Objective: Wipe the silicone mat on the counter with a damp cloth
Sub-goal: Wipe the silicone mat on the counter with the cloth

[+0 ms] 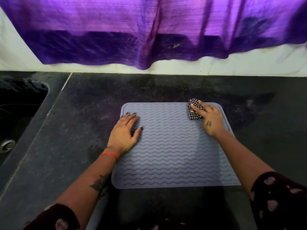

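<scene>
Grey wave-ribbed silicone mat [172, 146] lies flat on the dark stone counter [86, 100], near its front edge. Right hand [211, 120] presses a folded checked cloth [194, 110] onto the mat's far right corner, fingers extended over it; left hand [124, 131] lies flat, fingers straight, pinning the left edge. Judged mid-wipe: no wet streaks are discernible, so coverage is uncertain.

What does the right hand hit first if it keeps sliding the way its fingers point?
Right hand points up-left, pressing the checkered cloth at the mat's far edge. Past that rim lies bare dark counter, then probably the white wall under the purple curtain.
</scene>
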The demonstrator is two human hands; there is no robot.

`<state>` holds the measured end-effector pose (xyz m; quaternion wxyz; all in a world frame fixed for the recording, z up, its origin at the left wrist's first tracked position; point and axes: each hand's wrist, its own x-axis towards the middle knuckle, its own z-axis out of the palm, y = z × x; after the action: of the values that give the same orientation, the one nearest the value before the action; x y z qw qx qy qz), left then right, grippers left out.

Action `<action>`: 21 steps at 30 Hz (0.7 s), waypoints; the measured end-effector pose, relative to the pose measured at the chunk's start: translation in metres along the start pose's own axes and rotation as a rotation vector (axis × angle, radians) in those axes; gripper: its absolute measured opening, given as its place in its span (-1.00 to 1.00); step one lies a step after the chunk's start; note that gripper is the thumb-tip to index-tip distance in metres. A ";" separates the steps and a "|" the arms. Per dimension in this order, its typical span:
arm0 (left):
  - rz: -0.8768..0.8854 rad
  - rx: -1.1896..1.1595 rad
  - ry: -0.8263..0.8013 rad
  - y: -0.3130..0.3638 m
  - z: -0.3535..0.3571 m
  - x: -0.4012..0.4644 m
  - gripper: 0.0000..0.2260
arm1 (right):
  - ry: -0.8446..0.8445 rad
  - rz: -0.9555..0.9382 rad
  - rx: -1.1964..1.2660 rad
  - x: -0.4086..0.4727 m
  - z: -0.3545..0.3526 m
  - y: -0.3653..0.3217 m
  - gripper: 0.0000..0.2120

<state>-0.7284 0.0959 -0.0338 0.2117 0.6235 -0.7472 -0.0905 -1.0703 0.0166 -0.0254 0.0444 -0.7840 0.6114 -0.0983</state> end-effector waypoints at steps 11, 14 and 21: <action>0.000 -0.002 0.003 -0.001 0.000 0.000 -0.41 | -0.070 0.202 -0.111 -0.005 -0.025 0.009 -0.37; -0.002 0.001 0.008 0.000 0.000 -0.001 -0.43 | -0.106 0.201 -0.153 0.006 -0.041 0.008 -0.40; 0.001 0.002 0.008 0.000 0.000 0.000 -0.42 | -0.095 0.173 -0.222 -0.005 -0.025 -0.019 -0.35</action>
<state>-0.7286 0.0962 -0.0337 0.2141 0.6239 -0.7466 -0.0870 -1.0589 0.0274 0.0016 -0.0055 -0.7323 0.6809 0.0112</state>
